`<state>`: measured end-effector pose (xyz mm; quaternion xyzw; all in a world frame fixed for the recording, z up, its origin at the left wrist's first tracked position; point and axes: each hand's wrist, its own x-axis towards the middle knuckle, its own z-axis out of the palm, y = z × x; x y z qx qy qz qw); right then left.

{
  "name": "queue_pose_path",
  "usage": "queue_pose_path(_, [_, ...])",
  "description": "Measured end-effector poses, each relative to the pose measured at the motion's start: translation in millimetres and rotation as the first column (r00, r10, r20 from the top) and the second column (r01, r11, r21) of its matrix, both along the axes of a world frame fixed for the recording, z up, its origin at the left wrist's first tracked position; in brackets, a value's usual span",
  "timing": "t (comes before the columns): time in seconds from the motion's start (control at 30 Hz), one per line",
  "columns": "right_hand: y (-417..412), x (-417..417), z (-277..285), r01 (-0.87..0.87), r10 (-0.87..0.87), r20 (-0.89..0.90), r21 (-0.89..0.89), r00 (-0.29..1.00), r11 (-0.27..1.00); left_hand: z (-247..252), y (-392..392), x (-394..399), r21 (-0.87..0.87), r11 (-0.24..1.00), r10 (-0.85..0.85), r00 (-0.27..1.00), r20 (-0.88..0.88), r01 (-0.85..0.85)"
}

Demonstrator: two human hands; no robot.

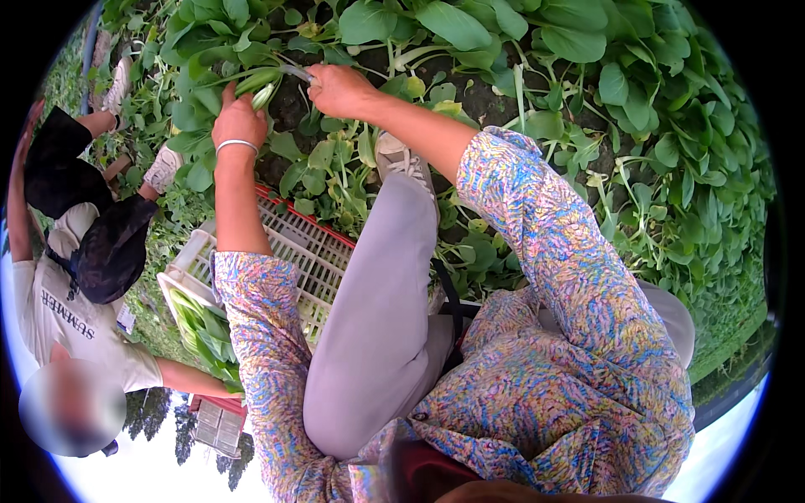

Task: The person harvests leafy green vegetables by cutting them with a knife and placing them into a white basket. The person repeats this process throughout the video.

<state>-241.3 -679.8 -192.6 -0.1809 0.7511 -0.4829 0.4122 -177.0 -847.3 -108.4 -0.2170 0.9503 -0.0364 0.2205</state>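
Note:
My left hand (240, 124), with a pale band on its wrist, is closed around the stalks of a leafy green plant (261, 78), which looks like bok choy. To its right, my right hand (339, 90) grips the handle of a curved, pale-bladed tool (294, 71), likely a small knife or sickle. The blade reaches to the stalks beside my left hand. Its far tip is hidden among the leaves. Dark soil shows below the two hands.
Dense leafy greens (635, 82) spread to the right. A white slatted plastic crate (302, 242) stands by my leg, near another crate (173, 276) with cut greens (204, 330). At the left a person (82, 314) sits, one arm reaching towards those greens. My shoe (402, 157) rests among low plants.

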Motion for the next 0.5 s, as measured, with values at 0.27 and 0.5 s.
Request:
queue_pose_path(0.27, [-23.0,6.9,-18.9,0.036,-0.037,0.011,0.067,0.999,0.997,-20.3,-23.5,33.9,0.194,0.981,0.05,0.98,-0.192,-0.012])
queue_pose_path(0.5, [-37.3,16.8,-10.7,0.04,-0.042,0.013,0.16,0.999,0.986,-16.1,-21.9,27.5,0.238,0.966,0.136,0.979,-0.154,-0.097])
